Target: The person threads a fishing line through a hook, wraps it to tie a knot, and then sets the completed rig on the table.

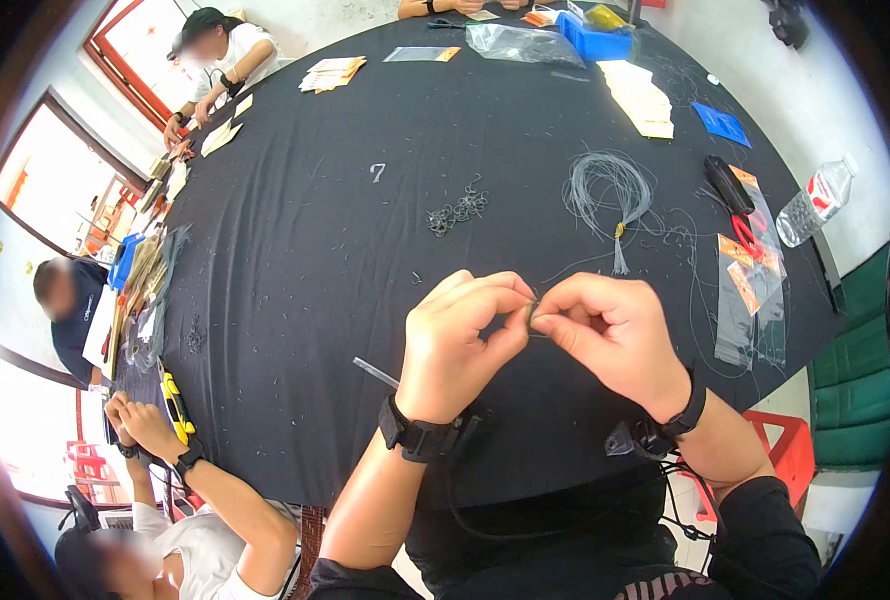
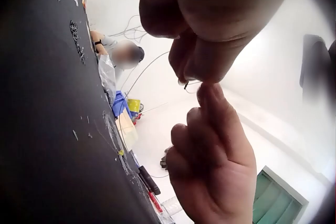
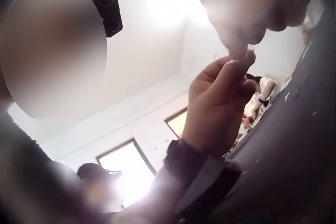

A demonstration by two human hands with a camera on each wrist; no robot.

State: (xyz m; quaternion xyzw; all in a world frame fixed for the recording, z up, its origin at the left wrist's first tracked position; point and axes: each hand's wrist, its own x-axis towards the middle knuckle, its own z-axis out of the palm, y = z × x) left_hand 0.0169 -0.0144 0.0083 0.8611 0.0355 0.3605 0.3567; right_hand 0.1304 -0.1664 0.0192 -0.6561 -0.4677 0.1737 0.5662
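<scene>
Over the black tablecloth (image 1: 345, 260) my two hands meet fingertip to fingertip. My left hand (image 1: 518, 300) pinches a tiny dark piece (image 2: 185, 84) between thumb and forefinger. My right hand (image 1: 551, 312) pinches the same spot from the other side. A thin grey thread (image 2: 144, 71) trails away from the pinched piece. In the right wrist view a small hook-shaped wire end (image 3: 216, 57) sticks up above the left hand's fingertips (image 3: 239, 69). What the piece is stays too small to tell.
A coil of grey thread (image 1: 610, 190) and a small heap of dark metal bits (image 1: 457, 212) lie beyond my hands. Plastic sleeves with orange cards (image 1: 750, 290), a water bottle (image 1: 815, 200) and a blue box (image 1: 595, 40) stand right and far. Other people sit at the left edge.
</scene>
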